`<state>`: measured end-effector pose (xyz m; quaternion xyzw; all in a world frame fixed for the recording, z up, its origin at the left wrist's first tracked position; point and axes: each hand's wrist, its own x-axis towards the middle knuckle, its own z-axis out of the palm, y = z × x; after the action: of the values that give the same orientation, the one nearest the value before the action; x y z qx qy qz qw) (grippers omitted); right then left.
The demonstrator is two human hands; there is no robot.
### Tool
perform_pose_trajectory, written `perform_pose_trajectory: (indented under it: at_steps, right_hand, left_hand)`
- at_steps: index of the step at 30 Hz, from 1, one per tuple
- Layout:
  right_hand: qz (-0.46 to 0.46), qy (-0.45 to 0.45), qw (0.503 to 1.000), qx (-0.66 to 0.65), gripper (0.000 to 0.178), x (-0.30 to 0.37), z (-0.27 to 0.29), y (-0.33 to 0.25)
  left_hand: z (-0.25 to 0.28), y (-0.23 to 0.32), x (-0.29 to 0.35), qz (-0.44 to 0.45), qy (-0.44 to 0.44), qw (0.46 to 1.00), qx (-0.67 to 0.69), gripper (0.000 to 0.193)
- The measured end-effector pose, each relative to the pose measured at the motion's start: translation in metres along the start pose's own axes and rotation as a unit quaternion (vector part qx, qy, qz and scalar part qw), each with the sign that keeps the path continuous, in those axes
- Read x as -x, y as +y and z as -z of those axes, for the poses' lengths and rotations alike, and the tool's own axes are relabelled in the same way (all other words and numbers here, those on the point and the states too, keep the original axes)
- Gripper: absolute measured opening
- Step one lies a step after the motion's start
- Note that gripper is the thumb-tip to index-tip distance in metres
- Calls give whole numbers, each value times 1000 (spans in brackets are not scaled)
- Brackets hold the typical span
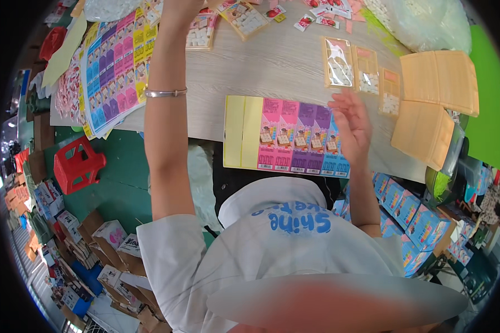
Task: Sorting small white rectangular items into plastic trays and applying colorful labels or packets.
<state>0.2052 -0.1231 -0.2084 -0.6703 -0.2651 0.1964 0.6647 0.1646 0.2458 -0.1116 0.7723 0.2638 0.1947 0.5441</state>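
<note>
My left arm, with a silver bangle at the wrist, reaches to the far side of the table. My left hand [182, 6] is cut off by the top edge, so its fingers do not show. Closest to it are clear-lidded cases [201, 32] holding small white pieces. A sticker sheet [286, 136] with pink, purple and blue labels lies at the table's near edge; two strips at its left are bare yellow backing. My right hand [354, 125] is over the sheet's right end, fingers apart, with nothing visible in it.
Several filled cases [339, 64] stand beyond my right hand, with stacked cream-coloured trays [439, 83] to their right. Printed label sheets [114, 66] are piled at the left. Small red-and-white sachets [328, 22] and a clear plastic bag [428, 25] lie at the back. A red stool [79, 165] is on the floor.
</note>
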Motion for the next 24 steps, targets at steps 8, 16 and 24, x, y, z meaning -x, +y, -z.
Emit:
perform_pose_trajectory:
  at_steps: [8,16,24]
  right_hand:
    - [178,-153,865,444,29,-31,-66,41]
    - [246,-159,864,409,26,-32,-85,66]
    - [431,-75,802,406,22,-29,-75,67]
  left_hand:
    - [-57,-103,148,-136,-85,888,-431,54]
    - [-73,-132,176,-118,-56,955,-267,12]
    - [-77,-124,170,-109,-76,951,-279,9]
